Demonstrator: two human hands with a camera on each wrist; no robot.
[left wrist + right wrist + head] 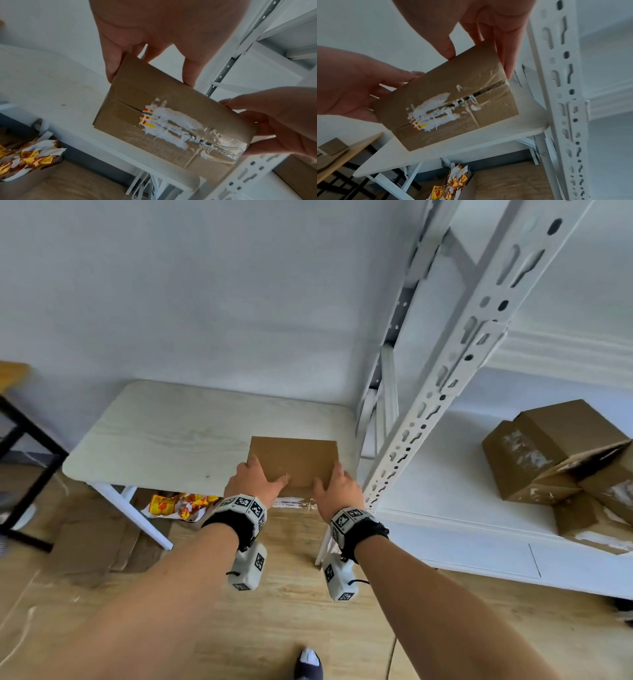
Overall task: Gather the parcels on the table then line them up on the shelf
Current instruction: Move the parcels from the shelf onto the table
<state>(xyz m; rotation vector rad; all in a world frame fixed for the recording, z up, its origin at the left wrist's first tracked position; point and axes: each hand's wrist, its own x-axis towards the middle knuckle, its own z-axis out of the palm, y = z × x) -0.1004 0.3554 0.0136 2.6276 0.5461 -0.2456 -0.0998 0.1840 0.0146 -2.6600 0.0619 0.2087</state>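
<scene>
A brown cardboard parcel (294, 460) with torn white label scraps on its near face (171, 102) (450, 97) is at the front right edge of the white table (164, 436). My left hand (253, 479) (154, 27) grips its left side and my right hand (337, 489) (488, 20) grips its right side, fingers over the top edge. I cannot tell whether the parcel still rests on the table. To the right, several brown parcels (555, 450) lie in a loose pile on the white shelf board (445, 491).
The rack's perforated white upright (445, 405) stands right beside my right hand. Under the table sits a box of red-and-yellow wrappers (178, 505), with flat cardboard (92, 542) on the floor. A black-framed table (20, 422) stands at far left.
</scene>
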